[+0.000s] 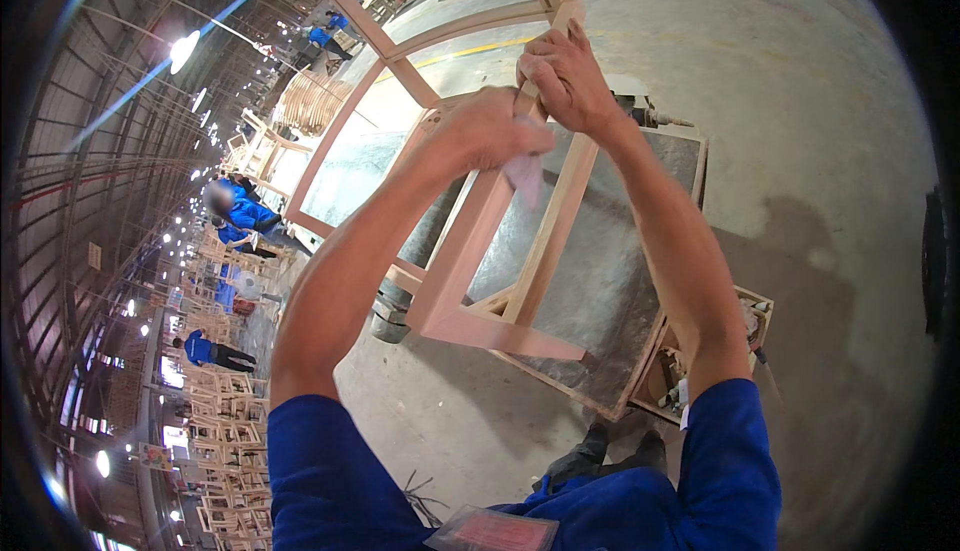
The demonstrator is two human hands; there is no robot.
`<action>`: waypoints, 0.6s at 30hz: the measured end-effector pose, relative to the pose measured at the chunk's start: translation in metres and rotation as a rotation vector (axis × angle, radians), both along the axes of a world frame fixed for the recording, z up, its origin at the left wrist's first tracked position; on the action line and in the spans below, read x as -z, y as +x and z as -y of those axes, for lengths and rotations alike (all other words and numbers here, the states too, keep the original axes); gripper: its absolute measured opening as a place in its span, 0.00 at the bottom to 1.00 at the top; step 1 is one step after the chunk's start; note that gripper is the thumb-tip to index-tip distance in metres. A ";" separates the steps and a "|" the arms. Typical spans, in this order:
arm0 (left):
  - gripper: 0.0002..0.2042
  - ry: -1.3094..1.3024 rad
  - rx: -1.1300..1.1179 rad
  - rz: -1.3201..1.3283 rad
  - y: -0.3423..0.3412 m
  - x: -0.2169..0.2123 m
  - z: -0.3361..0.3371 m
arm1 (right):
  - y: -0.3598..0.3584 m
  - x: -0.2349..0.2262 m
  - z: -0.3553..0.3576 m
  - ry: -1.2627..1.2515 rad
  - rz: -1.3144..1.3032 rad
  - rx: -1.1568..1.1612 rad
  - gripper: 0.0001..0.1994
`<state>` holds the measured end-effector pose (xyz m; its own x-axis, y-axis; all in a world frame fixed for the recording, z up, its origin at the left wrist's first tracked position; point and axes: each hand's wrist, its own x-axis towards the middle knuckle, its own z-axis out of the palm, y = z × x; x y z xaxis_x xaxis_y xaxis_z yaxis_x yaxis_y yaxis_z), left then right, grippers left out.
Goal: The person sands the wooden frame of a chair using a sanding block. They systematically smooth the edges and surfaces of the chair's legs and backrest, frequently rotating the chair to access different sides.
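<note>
Two arms (345, 281) (685, 251) extend, two hands (485, 129) (565, 83) holding one cloth (524, 177), one chair (464, 247).

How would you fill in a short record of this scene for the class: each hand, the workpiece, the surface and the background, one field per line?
Left hand: the left hand holds a pale, thin sheet, cloth or paper, against the wood
Right hand: the right hand grips the frame just beyond the left
Workpiece: bare wooden frame, chair-like
Surface: worktable with a dark grey top, beneath the frame
Background: people in blue shirts, rows of wooden frames
</note>
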<state>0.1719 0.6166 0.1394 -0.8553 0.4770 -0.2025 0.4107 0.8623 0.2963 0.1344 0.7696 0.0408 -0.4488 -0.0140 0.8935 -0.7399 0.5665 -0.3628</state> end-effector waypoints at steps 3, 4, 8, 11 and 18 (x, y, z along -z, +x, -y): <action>0.26 0.140 0.019 -0.036 0.019 0.008 0.014 | -0.006 0.004 -0.019 0.011 0.024 0.000 0.20; 0.28 0.071 0.026 0.086 0.038 0.002 0.030 | -0.008 0.003 -0.024 0.011 0.034 -0.003 0.20; 0.31 0.130 0.060 0.089 0.117 -0.003 0.101 | -0.005 0.000 -0.022 -0.043 0.022 0.074 0.20; 0.32 -0.096 0.078 0.061 0.079 -0.001 0.088 | 0.001 -0.001 -0.003 -0.046 0.072 0.005 0.21; 0.21 0.239 -0.003 0.146 -0.012 0.006 -0.010 | -0.006 -0.010 -0.032 -0.275 0.304 -0.447 0.33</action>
